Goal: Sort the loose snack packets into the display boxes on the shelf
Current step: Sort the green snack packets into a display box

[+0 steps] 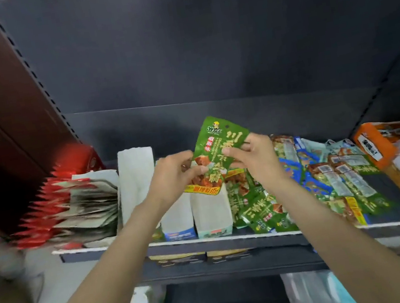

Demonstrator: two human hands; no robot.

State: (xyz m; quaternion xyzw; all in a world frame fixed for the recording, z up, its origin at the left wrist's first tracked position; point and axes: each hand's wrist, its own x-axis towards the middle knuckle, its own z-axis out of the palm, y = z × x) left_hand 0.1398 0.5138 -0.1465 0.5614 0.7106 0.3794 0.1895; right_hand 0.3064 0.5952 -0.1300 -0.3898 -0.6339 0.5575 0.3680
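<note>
Boxes [211, 207] at shelf [224, 239] edge, contents hidden; red packets [52, 210] stacked left, green pile [264, 209] right. Left hand [173, 174] and right hand [253, 158] both pinching green packet [216, 153]

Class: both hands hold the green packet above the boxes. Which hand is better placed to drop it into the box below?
Probably left: the left hand pinches the green packet low, nearest the open box; the right hand grips higher.

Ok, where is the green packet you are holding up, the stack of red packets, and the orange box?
green packet [221, 145]: head view, on its printed front.
red packets [43, 217]: head view, on the jagged edges of the stack.
orange box [370, 146]: head view, on its near end.
</note>
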